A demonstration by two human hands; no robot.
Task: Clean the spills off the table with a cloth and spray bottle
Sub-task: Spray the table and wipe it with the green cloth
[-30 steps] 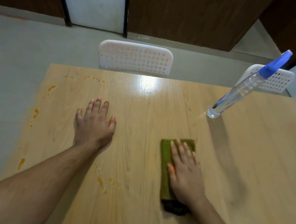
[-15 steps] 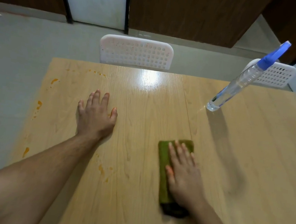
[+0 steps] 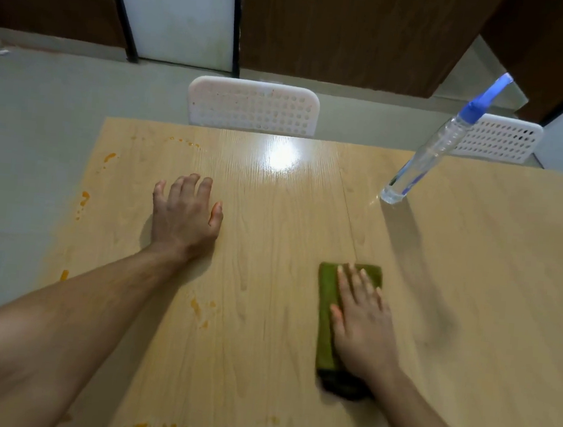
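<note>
Your right hand (image 3: 362, 327) lies flat on the green cloth (image 3: 327, 307), fingers straight and together, pressing it against the table (image 3: 474, 266); it does not grasp the cloth. The cloth is folded into a long strip that shows to the left of that hand and just past its fingertips; its near end, under your wrist, looks darker.

Your left hand (image 3: 185, 219) rests palm-down on the bare table, well apart from the cloth, fingers spread and relaxed, holding nothing.

The spray bottle (image 3: 430, 152), clear with a blue nozzle, stands on the table ahead of your right hand and slightly to its right, well apart from it.

Orange spills (image 3: 200, 312) lie between your two forearms, closer to the left one. More orange spots run along the table edge to the left of your left hand, and near the front edge below your left forearm.

Two white perforated chairs (image 3: 252, 105) stand beyond the table's far side.
</note>
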